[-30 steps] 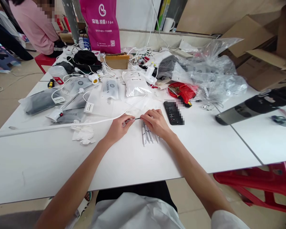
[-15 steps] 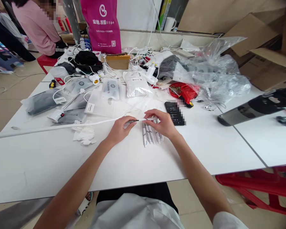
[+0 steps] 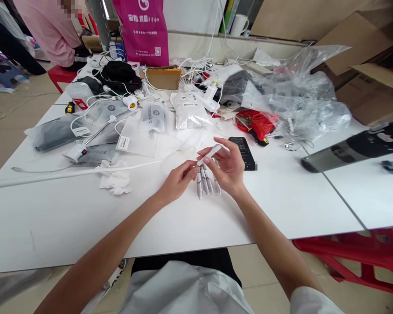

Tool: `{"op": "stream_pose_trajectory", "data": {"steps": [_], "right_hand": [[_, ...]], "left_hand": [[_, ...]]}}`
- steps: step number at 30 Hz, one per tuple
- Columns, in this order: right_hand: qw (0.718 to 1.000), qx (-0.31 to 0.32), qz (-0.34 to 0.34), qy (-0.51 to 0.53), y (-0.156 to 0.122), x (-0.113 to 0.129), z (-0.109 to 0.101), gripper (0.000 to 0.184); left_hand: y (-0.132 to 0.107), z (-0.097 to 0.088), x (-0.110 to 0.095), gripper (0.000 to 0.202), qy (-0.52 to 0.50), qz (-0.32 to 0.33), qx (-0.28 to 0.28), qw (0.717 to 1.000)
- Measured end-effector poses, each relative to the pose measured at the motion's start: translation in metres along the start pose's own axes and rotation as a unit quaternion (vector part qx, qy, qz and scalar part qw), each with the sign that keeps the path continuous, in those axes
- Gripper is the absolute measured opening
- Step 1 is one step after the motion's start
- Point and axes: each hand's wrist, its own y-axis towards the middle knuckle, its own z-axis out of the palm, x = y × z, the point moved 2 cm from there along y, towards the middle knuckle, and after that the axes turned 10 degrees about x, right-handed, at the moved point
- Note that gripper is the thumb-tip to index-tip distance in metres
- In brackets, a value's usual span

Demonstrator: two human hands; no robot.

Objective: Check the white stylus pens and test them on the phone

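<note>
My right hand (image 3: 227,168) holds a white pen-shaped piece (image 3: 210,155) between thumb and fingers, tilted with its far end up to the right. My left hand (image 3: 180,181) is closed in a pinch right beside its lower end. A tiny yellowish spot shows at the left fingertips, but what they hold is hidden. Under the hands lie several silvery-white pens (image 3: 205,183) side by side, partly covered by the right hand. A dark phone (image 3: 244,152) lies just behind the right hand.
A white cable (image 3: 144,165) crosses the table (image 3: 85,226) from the left. Packaged pouches (image 3: 57,133), crumpled tissue (image 3: 115,181) and a red bag (image 3: 257,122) lie beyond. A dark bottle (image 3: 343,150) lies at right, near cardboard boxes (image 3: 367,87). A person in pink (image 3: 49,35) sits at back left.
The right hand has turned and lifted its end of the white piece, which was level between both hands. The left hand has shifted slightly right, and the dark tip there is no longer visible.
</note>
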Motion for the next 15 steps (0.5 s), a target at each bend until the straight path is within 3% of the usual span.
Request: {"op": "stream_pose_trajectory", "data": {"steps": [10, 15], "right_hand": [[0.999, -0.046, -0.020, -0.016, 0.0035, 0.0056, -0.0015, 0.045], [0.999, -0.034, -0.003, -0.017, 0.0027, 0.0034, -0.0020, 0.045]], "left_hand": [[-0.0011, -0.0013, -0.0046, 0.044, 0.019, -0.006, 0.004, 1.000], [-0.0009, 0.0006, -0.0005, 0.043, 0.006, -0.005, 0.015, 1.000]]}}
